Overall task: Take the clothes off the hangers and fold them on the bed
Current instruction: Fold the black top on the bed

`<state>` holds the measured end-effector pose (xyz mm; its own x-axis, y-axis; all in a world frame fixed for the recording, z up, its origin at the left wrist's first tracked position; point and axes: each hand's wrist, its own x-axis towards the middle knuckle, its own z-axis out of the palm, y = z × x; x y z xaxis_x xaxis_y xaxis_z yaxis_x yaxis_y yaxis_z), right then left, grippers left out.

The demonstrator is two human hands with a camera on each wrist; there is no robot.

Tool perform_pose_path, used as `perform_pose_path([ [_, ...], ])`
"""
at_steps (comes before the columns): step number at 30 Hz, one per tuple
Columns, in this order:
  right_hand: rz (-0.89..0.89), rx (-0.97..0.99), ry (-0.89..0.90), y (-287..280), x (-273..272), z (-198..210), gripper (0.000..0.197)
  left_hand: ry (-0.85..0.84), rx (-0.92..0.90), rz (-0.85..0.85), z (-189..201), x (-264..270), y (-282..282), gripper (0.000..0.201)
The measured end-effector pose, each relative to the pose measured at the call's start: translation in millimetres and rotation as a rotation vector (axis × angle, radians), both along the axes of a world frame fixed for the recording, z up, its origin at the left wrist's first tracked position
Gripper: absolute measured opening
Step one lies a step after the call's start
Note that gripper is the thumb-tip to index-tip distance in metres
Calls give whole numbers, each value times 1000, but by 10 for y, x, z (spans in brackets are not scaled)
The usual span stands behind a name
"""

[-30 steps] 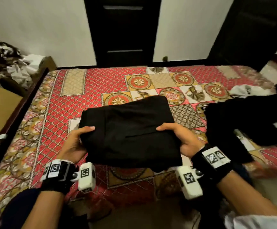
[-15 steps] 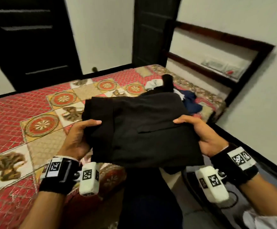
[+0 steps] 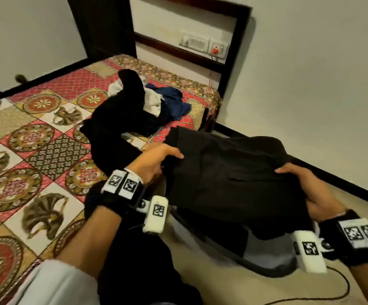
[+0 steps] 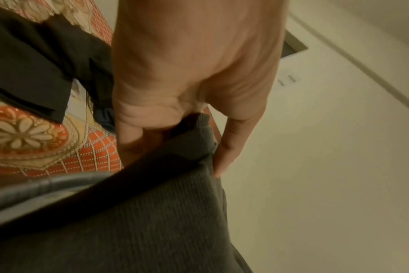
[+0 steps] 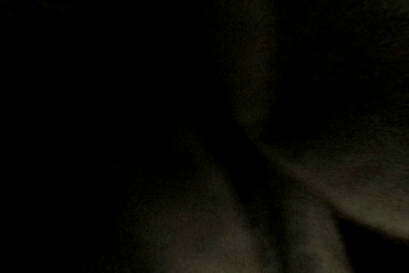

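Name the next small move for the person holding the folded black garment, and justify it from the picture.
Probably lower the folded black garment into the dark container below it. The left hand and right hand grip its two sides, holding it off the bed and right over that container on the floor.

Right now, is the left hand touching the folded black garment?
Touching. The head view shows the left hand gripping the folded black garment at its edge, thumb on top; the left wrist view shows fingers against the cloth.
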<state>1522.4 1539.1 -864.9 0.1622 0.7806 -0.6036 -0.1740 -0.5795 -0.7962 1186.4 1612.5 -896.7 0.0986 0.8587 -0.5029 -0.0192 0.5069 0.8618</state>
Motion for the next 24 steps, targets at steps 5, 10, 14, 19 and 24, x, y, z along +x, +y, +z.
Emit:
perform_pose_path([
  [5, -82, -139, -126, -144, 548, -624, 38, 137, -138, -212, -451, 659, 331, 31],
  [10, -71, -320, -181, -120, 701, -1347, 41, 365, -298, -410, -1183, 1046, 694, 68],
  [14, 5, -468, -162, 31, 626, -1834, 32, 530, -346, -481, -1857, 1203, 974, 89],
  [19, 23, -633, -141, 247, 546, -2570, 41, 665, -399, -559, -2309, 1284, 1074, 55],
  [24, 50, -705, -212, 347, 675, -3704, 43, 702, -367, -594, -2966, 1333, 1215, 41],
])
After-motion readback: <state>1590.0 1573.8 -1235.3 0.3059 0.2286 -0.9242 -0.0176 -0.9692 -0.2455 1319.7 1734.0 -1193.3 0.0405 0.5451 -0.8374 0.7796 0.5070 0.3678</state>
